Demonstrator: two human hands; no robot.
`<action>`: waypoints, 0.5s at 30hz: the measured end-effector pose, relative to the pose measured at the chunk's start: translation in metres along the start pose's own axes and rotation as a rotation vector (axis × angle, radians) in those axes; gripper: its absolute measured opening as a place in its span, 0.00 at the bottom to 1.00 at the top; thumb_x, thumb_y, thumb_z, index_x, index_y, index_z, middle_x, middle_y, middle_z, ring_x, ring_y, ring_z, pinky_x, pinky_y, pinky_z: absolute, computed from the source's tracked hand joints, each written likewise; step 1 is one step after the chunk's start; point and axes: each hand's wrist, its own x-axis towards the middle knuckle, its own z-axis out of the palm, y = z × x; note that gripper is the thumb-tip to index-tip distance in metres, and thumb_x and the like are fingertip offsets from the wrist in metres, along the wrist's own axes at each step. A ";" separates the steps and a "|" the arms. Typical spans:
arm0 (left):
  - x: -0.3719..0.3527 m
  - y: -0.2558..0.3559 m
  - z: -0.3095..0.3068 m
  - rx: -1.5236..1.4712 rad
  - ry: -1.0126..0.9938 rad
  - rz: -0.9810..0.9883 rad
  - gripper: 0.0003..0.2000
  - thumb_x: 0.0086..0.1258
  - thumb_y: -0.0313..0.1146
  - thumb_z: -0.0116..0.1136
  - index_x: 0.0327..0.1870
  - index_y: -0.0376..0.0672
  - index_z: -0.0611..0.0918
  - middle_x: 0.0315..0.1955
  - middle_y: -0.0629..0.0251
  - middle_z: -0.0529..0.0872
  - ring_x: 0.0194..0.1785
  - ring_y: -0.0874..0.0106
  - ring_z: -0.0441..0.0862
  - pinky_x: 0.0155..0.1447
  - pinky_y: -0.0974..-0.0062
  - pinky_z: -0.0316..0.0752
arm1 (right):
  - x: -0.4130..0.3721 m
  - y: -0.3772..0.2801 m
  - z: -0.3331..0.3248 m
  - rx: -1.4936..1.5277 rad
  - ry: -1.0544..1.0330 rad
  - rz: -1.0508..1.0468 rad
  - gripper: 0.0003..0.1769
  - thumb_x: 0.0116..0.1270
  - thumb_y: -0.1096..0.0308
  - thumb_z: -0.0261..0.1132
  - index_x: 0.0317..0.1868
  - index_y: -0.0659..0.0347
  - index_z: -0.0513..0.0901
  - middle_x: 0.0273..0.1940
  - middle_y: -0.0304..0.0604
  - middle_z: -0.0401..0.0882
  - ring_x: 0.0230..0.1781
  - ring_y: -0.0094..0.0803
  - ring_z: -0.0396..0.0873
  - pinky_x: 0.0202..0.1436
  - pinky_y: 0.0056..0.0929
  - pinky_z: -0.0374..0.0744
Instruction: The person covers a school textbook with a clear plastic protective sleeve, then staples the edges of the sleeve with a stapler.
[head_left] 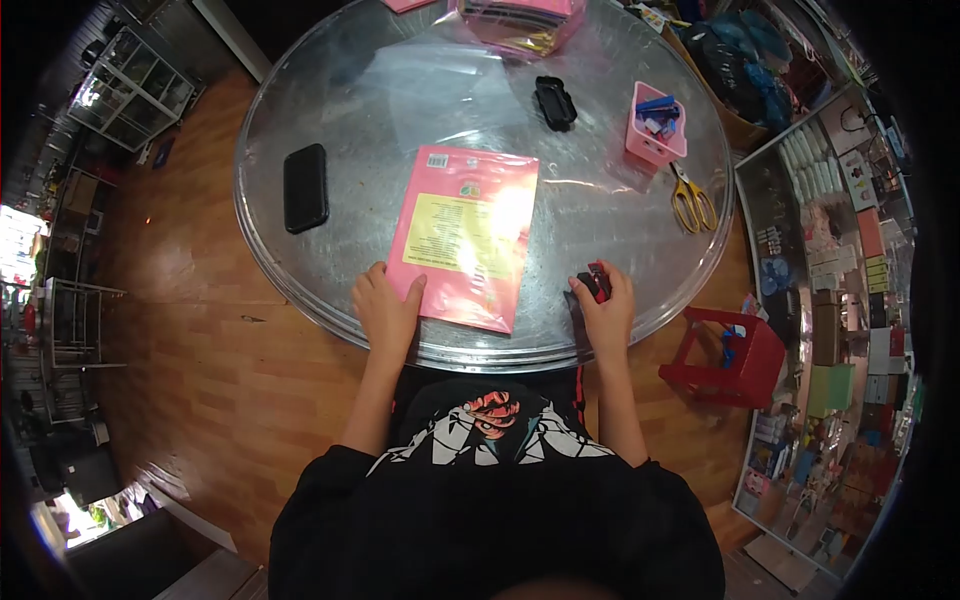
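Observation:
A pink booklet (478,215) in a glossy clear cover lies on the round metal table, with a yellow printed panel and a barcode at its top. My left hand (385,312) holds its lower left corner, the thumb on top and the other fingers along the left edge. At the table's near edge, right of the booklet, my right hand (608,312) is closed around a small black-and-red stapler (596,284). The fingers partly cover the stapler.
Clear plastic sheets (435,95) lie beyond the booklet. A black phone (306,188) is at left; a black case (555,103), pink basket (655,148) and yellow-handled scissors (692,204) are at right. A pink clear bag (520,25) sits far back. A red stool (735,360) stands beside the table.

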 end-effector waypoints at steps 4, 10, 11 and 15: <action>0.016 0.001 -0.006 -0.048 -0.149 -0.064 0.28 0.46 0.49 0.65 0.40 0.33 0.72 0.35 0.50 0.75 0.41 0.55 0.72 0.44 0.64 0.67 | 0.001 0.005 0.008 -0.143 0.022 -0.085 0.26 0.45 0.63 0.70 0.45 0.66 0.75 0.39 0.49 0.71 0.43 0.43 0.67 0.49 0.35 0.66; 0.033 -0.006 -0.007 -0.169 -0.348 -0.172 0.27 0.39 0.49 0.69 0.29 0.34 0.74 0.28 0.51 0.78 0.33 0.56 0.76 0.36 0.65 0.70 | 0.001 0.007 0.013 -0.250 0.022 -0.145 0.25 0.45 0.62 0.69 0.44 0.65 0.76 0.39 0.49 0.72 0.43 0.43 0.67 0.49 0.35 0.66; 0.035 -0.004 -0.009 -0.141 -0.441 -0.204 0.27 0.39 0.49 0.69 0.30 0.33 0.75 0.29 0.50 0.79 0.34 0.56 0.77 0.37 0.66 0.71 | 0.000 0.007 0.014 -0.271 0.025 -0.151 0.25 0.45 0.62 0.68 0.44 0.65 0.76 0.39 0.49 0.71 0.43 0.43 0.67 0.49 0.36 0.65; 0.036 -0.003 -0.012 -0.461 -0.556 -0.156 0.24 0.46 0.45 0.66 0.36 0.32 0.77 0.31 0.53 0.81 0.34 0.66 0.78 0.36 0.73 0.72 | -0.001 0.006 0.015 -0.266 0.008 -0.131 0.25 0.45 0.63 0.68 0.45 0.63 0.75 0.40 0.47 0.70 0.44 0.43 0.66 0.51 0.37 0.63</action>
